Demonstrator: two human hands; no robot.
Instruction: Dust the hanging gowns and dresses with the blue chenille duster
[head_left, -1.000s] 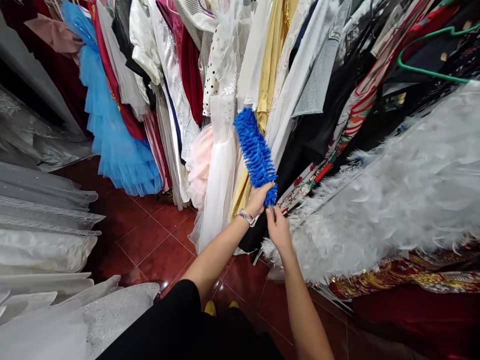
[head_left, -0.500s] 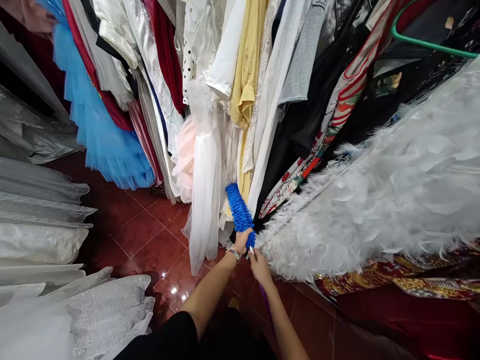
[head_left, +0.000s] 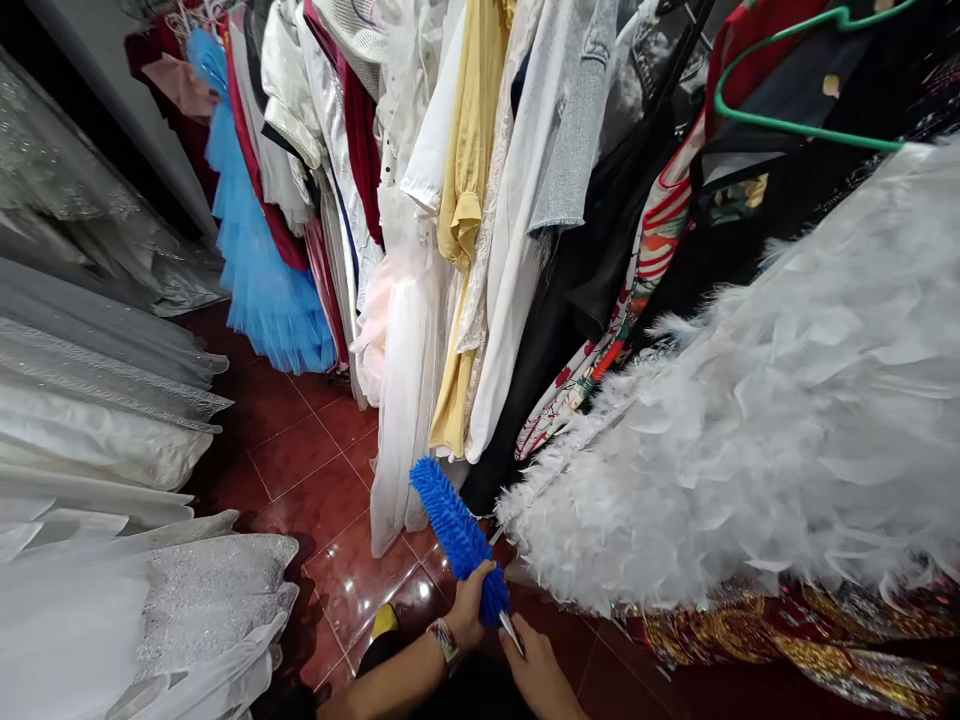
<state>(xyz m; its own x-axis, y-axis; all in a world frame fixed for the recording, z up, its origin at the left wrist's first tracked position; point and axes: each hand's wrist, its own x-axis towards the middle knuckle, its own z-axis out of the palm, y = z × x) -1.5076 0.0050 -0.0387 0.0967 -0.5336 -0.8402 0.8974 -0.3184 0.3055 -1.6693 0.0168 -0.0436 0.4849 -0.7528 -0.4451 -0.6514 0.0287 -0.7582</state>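
Note:
A fluffy blue duster (head_left: pixel 448 515) points up and to the left over the floor, just in front of the hanging clothes. My left hand (head_left: pixel 469 608), with a bracelet at the wrist, is closed around the lower end of its blue bristles. Lower down, my right hand (head_left: pixel 536 668) grips the duster's shiny handle (head_left: pixel 511 630). Beyond the duster's tip hang a sheer white dress (head_left: pixel 405 420) and a yellow garment (head_left: pixel 457 230). Right of my hands spreads a large white feathered piece (head_left: pixel 750 430).
A packed row of clothes includes a blue tulle dress (head_left: pixel 274 290) and a denim piece (head_left: pixel 574 130). White gowns (head_left: pixel 187 600) crowd the left side. A green hanger (head_left: pixel 810 130) is at upper right. Dark red tiles (head_left: pixel 307 480) cover the floor; one yellow shoe (head_left: pixel 384 620) shows below.
Both hands and the duster have come down and closer to my body, so the duster's tip now sits lower, clear of the yellow garment. The view has tilted, and a yellow shoe shows more plainly.

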